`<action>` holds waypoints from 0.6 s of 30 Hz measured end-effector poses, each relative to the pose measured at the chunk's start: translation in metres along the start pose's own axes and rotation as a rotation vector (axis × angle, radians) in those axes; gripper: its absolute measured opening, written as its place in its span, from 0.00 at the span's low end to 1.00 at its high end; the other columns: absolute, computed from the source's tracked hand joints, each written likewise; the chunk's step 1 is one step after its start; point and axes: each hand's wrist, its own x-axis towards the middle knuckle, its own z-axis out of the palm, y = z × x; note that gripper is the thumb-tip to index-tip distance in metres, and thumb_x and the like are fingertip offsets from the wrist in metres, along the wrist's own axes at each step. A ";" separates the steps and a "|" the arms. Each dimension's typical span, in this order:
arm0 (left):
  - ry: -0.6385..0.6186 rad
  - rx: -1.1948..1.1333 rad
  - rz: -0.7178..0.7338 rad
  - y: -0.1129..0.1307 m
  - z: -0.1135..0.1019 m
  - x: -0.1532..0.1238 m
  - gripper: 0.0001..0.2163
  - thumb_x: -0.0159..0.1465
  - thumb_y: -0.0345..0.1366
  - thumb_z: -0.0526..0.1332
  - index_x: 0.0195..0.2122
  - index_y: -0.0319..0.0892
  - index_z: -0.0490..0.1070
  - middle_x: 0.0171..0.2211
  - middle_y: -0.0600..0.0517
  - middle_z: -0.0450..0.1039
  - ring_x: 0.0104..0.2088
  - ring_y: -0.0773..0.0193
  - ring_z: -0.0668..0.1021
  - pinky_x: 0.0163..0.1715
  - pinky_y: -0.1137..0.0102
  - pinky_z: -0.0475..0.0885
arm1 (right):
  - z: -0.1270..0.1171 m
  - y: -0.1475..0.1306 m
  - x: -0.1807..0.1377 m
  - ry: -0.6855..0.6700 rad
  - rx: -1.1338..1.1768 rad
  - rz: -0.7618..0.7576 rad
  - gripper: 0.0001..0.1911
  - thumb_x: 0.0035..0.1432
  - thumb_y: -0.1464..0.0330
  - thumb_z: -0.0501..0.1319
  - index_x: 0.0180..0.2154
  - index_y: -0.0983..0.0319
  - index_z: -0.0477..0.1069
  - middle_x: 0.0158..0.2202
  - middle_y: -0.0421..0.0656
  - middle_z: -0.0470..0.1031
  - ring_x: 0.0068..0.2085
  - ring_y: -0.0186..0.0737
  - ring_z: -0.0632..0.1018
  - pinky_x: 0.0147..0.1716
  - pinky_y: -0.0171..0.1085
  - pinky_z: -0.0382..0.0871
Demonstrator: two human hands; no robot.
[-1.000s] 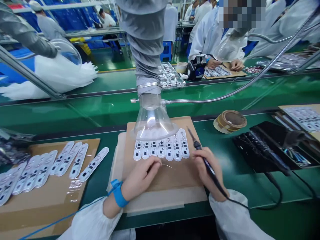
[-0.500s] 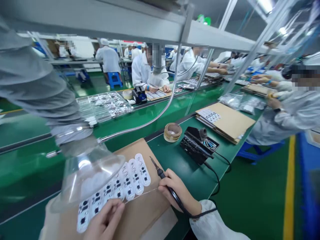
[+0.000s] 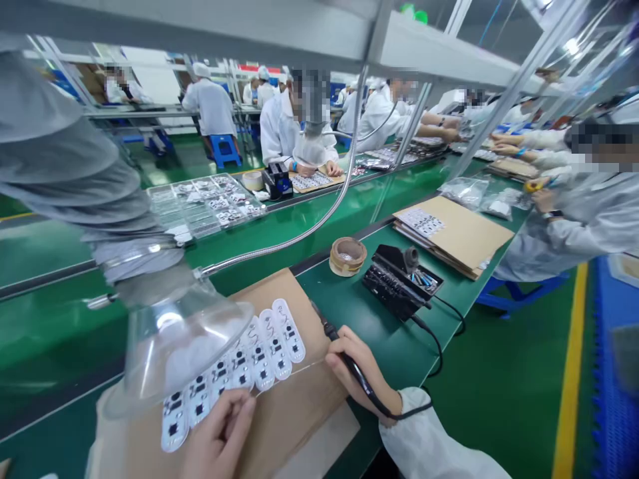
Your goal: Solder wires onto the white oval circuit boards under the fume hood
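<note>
My right hand [image 3: 363, 372] grips a soldering iron [image 3: 355, 374] by its black handle, its tip pointing up and left beside the cardboard's right edge. Several white rounded circuit boards [image 3: 288, 330] with black parts lie in a slanting row on brown cardboard [image 3: 294, 426]. At the row's lower edge my left hand [image 3: 219, 432] is closed, thumb and fingers pinched together. What it pinches is too fine to make out; a thin pale line runs from the fingertips towards the right hand. A clear fume hood [image 3: 174, 352] hangs over the left boards and partly veils them.
Right of the cardboard stand a tape roll [image 3: 348, 256] and a black soldering iron stand [image 3: 399, 283]. Beyond them lies a cardboard stack [image 3: 459, 233] with boards on it. A metal flexible arm [image 3: 279, 251] crosses ahead. Co-workers sit across and to the right.
The view has shifted slightly, so the bench things sit a little higher and further right. The soldering iron's tip looks blurred now. Both hands keep their grip.
</note>
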 end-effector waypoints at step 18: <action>0.235 -0.074 -0.023 0.014 -0.005 -0.005 0.17 0.72 0.55 0.64 0.37 0.46 0.75 0.26 0.58 0.64 0.25 0.63 0.66 0.27 0.70 0.66 | 0.002 0.002 -0.028 0.150 0.176 0.227 0.11 0.81 0.59 0.68 0.56 0.55 0.72 0.36 0.41 0.86 0.35 0.46 0.88 0.37 0.42 0.84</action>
